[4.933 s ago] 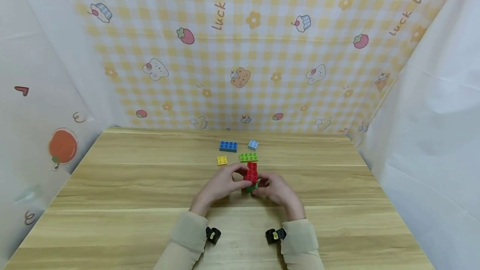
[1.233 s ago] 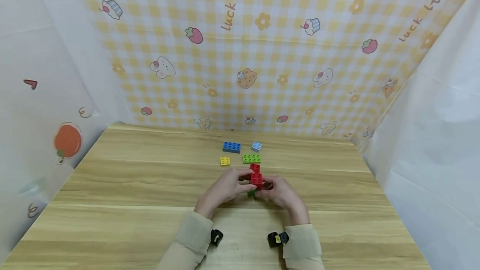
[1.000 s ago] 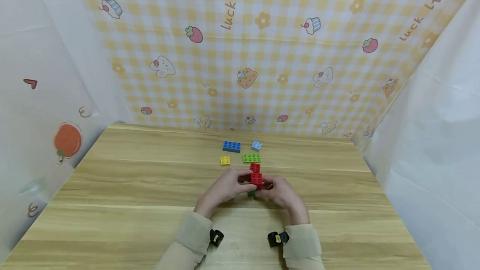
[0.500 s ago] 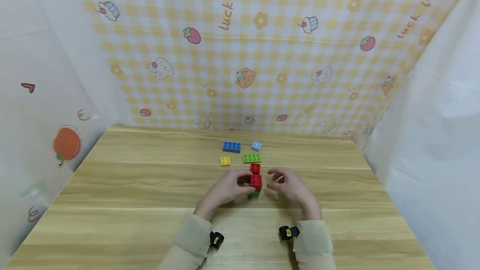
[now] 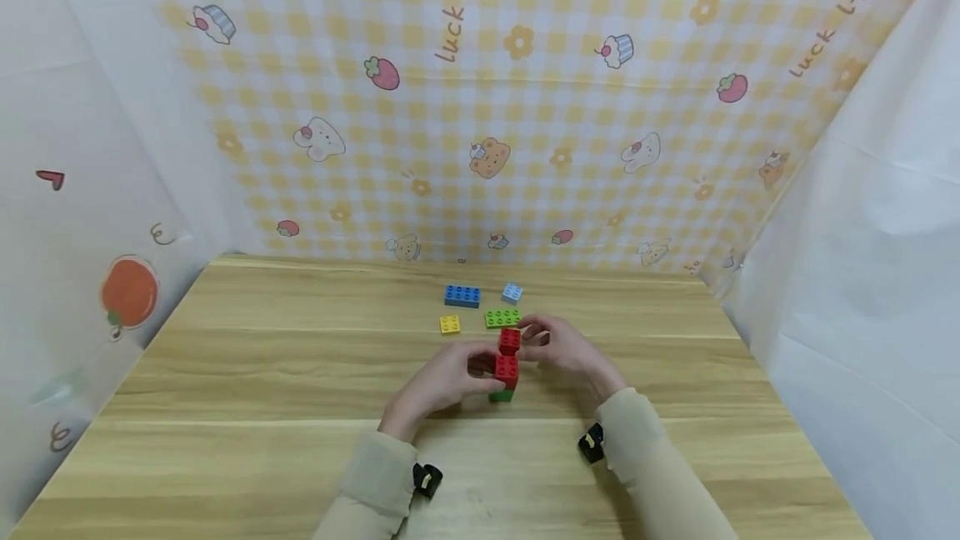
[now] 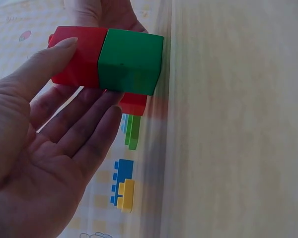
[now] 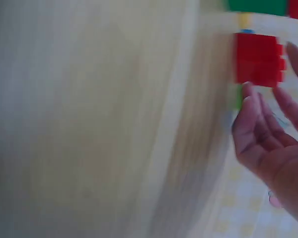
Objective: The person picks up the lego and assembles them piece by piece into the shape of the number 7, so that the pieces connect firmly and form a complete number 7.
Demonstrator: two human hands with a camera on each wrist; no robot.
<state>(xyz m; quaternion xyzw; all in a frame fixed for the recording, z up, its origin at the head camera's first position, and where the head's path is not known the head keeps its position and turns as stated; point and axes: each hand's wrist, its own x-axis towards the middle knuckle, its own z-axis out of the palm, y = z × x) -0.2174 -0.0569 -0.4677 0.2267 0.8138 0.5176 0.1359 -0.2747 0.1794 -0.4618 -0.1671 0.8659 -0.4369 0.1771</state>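
Observation:
My left hand grips a stack of two toy building bricks, a red brick on top of a green brick. In the left wrist view the thumb lies on the red side and the other fingers reach beneath it. Just beyond the stack is a second red brick, with its studs up. My right hand is beside that brick, its fingers loosely bent. The right wrist view has the fingertips right at the edge of the second red brick and the thumb apart from it, near the studs.
Behind the hands on the wooden table lie a lime green brick, a yellow brick, a blue brick and a light blue brick. A checked cloth hangs at the table's back edge.
The red brick has come down onto the green one. My right hand has let go of the stack, drawn off to the right, then moved forward to the second red brick.

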